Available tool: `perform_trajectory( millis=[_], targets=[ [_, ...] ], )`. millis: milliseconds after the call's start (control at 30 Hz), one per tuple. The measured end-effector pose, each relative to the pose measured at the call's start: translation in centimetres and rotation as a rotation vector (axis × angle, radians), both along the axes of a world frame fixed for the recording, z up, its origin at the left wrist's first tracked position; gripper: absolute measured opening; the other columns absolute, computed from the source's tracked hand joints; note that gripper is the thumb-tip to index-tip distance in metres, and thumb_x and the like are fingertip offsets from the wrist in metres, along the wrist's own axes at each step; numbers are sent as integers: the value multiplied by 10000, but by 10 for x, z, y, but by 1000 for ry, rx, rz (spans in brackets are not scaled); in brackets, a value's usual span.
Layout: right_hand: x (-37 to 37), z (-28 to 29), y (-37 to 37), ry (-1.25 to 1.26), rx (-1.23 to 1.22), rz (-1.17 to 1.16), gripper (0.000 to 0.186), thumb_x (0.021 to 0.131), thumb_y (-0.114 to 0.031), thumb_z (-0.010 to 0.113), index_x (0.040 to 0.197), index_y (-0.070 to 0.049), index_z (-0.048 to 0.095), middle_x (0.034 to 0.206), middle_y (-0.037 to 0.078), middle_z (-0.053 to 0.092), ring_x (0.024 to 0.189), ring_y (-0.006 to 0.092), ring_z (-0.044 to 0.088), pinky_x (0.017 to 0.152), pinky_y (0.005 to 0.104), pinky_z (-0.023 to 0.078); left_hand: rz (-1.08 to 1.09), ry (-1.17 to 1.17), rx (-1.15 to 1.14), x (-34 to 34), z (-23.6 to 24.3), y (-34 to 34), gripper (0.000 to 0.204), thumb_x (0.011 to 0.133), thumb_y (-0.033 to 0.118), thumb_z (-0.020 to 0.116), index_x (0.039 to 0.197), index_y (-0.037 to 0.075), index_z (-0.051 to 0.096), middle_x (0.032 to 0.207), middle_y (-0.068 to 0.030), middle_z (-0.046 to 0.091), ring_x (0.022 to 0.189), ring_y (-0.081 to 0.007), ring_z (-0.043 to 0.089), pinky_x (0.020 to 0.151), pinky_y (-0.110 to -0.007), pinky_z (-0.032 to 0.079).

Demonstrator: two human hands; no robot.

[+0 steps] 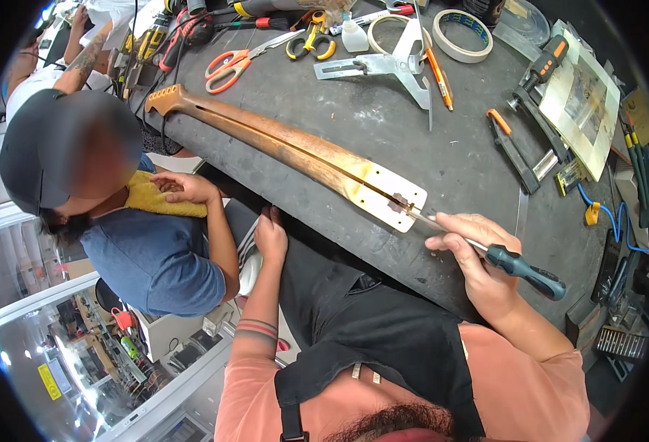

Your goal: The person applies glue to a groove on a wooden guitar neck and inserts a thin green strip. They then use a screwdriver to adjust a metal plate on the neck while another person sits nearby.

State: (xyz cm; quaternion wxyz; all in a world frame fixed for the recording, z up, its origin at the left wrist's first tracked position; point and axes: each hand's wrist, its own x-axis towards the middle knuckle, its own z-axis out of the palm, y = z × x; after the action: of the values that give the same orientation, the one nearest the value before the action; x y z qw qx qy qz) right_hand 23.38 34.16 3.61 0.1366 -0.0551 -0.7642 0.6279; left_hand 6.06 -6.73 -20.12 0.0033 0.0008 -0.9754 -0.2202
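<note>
A wooden guitar neck [287, 147] lies slantwise on the dark workbench, its headstock [164, 99] at the far left and its pale heel [392, 193] toward me. A dark groove runs along its length, and the heel has several screw holes. My right hand [483, 258] is closed round a screwdriver [523, 269] with a dark green handle. The screwdriver's shaft points left, its tip at the end of the groove in the heel. My left hand [270, 234] is down by the bench's near edge, fingers curled together; what they hold, if anything, is hidden.
A person in a dark cap [33, 147] sits close on the left, holding a yellow cloth [164, 197]. Scissors [230, 70], pliers [312, 40], a metal stand-like tool [391, 66], tape rolls [463, 35] and an orange pencil [439, 77] lie beyond the neck. Clamps [534, 129] lie at right.
</note>
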Motion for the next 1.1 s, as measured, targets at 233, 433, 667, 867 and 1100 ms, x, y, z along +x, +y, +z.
perform_trajectory(
  millis=[233,433,667,867,1100],
  targets=[
    [-11,1,-5,58,180,-36,253,969,1,794,1222,16,783,1060,177,787,910,239,774,757,326,608,-24,54,38,-5,-5,3,386,1163,378,490,1223,55,694,1039,-295,737,1013,-536,690,840,-602,515],
    [24,9,8,107,59,-105,218,1051,35,657,1253,26,740,1062,200,739,902,254,757,779,347,624,-67,38,94,-13,-8,6,374,1154,327,490,1302,42,681,1143,-282,752,1103,-515,693,907,-565,530],
    [28,-1,2,66,12,12,213,1059,91,566,1226,34,684,999,187,718,818,238,739,754,343,610,31,-99,279,-11,-51,-26,403,1057,143,508,1413,-5,626,1253,-289,752,1178,-493,703,973,-546,535],
    [33,2,-9,-64,-49,16,186,1061,97,573,1186,35,696,952,145,696,810,194,704,742,316,584,5,69,-3,-14,-25,-1,278,1068,213,565,1300,95,664,1031,-316,739,1007,-554,692,848,-655,528],
    [36,4,-8,-87,-21,54,216,1045,118,576,1170,24,726,887,135,708,763,184,701,713,306,578,6,26,28,-3,-5,12,293,1027,135,585,1311,65,580,1089,-309,733,1054,-545,680,885,-626,540]
  ],
)
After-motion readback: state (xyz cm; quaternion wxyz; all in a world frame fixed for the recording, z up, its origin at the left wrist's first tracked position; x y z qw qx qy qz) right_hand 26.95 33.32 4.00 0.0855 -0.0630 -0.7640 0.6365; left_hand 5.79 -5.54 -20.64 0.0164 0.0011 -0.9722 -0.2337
